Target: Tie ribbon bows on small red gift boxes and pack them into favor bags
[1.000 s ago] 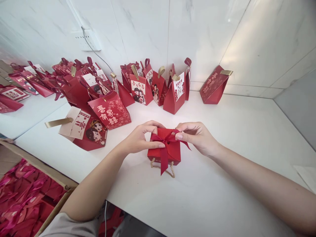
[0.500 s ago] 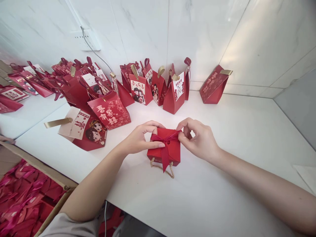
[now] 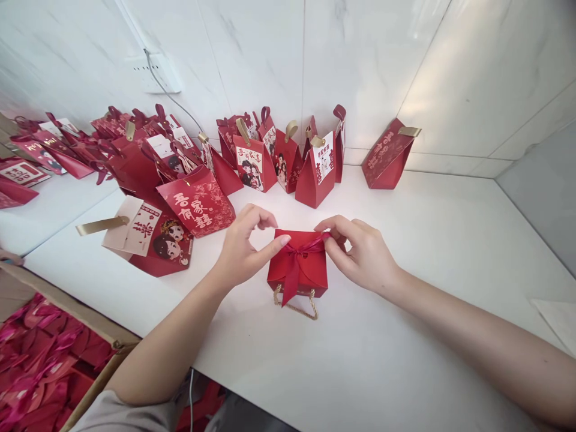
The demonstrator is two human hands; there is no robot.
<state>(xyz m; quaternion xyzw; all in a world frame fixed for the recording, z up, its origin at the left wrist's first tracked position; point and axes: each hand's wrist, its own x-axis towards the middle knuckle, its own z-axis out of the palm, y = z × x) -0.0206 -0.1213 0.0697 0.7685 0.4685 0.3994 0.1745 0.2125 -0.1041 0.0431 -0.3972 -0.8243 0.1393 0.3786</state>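
Left hand [image 3: 243,252] loosened from box [image 3: 315,271]; ribbon tail [image 3: 291,283] swung left.

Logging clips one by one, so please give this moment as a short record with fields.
Left hand: open, thumb at the small red box, contact unclear
Right hand: pinching one end of the ribbon
Ribbon: knotted on the box top, a tail hanging forward
Surface: white table
Behind: red gift boxes
Lower left: carton holding red items
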